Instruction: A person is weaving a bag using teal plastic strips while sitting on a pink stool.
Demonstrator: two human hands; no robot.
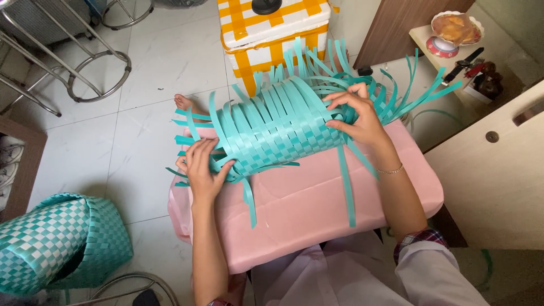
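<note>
Basket [277, 127] on side, long axis left-right; left hand [203, 170], right hand [357, 116] grasping ends.

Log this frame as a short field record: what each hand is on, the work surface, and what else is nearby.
left hand: left hand grips the near-left end of the half-woven teal basket
right hand: right hand presses fingers into the basket's far-right end among loose strips
basket state: lying on its side, strip ends sticking out unwoven
surface: pink cushion on the person's lap
nearby: finished teal-and-white basket on the floor, yellow-and-white box beyond
</note>
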